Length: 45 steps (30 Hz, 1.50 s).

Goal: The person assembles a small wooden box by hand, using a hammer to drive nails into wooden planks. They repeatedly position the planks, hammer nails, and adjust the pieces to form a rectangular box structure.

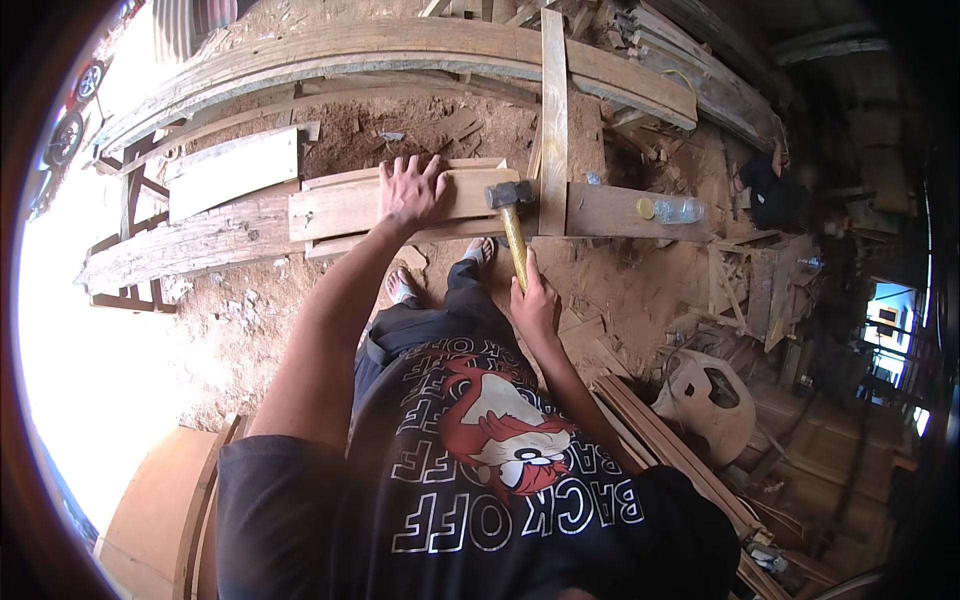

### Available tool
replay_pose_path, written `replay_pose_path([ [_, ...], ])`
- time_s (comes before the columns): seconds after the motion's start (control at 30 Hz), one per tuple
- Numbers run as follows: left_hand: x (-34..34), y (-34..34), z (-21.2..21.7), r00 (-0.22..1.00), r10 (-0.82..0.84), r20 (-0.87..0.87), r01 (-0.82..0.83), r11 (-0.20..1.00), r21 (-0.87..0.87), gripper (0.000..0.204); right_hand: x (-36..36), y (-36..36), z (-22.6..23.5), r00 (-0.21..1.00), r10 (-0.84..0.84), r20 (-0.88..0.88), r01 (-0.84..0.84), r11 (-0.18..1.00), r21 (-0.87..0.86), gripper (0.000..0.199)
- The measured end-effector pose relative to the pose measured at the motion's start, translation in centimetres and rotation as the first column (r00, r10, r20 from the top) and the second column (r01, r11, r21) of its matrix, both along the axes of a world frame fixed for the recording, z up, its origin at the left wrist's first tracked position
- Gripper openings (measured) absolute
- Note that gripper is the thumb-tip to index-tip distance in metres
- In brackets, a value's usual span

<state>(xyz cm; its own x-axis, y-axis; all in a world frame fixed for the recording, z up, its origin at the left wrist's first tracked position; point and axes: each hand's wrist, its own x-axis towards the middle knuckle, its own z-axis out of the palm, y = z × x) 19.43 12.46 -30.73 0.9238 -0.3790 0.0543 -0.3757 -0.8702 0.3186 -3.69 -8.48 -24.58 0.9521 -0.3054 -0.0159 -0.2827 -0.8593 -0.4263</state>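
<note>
Plank (340,208) and hammer on the beam.
We press our left hand (410,190) flat, fingers spread, on the pale plank lying across the long beam (200,243); our right hand (535,300) grips the hammer (512,215) handle, its head resting at the plank's right end.

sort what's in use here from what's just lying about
In use: left hand pressing on the pale plank; right hand gripping the hammer.
Lying about: plastic bottle, loose board, curved timber.

left hand (410,190) flat, fingers spread, right hand (535,300) fisted
</note>
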Motion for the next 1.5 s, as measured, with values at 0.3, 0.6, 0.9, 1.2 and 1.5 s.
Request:
replay_pose_path([
  [0.3,-0.3,0.0,-0.4,1.0,0.005,0.028,-0.004,1.0,-0.016,0.057,0.4,-0.6,2.3,0.992,0.011,-0.125,-0.002,0.997,0.072,0.069],
  [0.6,-0.1,-0.1,0.2,0.999,0.013,-0.045,-0.011,0.999,0.033,0.06,0.0,-2.2,1.8,0.928,-0.122,-0.353,0.294,0.819,0.492,0.055],
  [0.9,-0.1,-0.1,-0.1,0.999,0.021,-0.037,-0.021,1.0,-0.017,0.058,-1.1,-2.7,5.2,0.929,-0.337,0.151,0.276,0.905,0.324,0.035],
  [1.2,-0.2,0.0,-0.3,1.0,0.022,0.01,-0.022,1.0,0.007,0.058,-0.7,-5.3,2.5,0.99,-0.083,-0.114,0.125,0.887,0.445,0.029],
  [1.5,-0.3,0.0,-0.5,1.0,0.023,0.019,-0.022,1.0,-0.011,0.058,0.8,-3.9,4.9,0.977,-0.207,0.048,0.151,0.835,0.529,0.029],
])
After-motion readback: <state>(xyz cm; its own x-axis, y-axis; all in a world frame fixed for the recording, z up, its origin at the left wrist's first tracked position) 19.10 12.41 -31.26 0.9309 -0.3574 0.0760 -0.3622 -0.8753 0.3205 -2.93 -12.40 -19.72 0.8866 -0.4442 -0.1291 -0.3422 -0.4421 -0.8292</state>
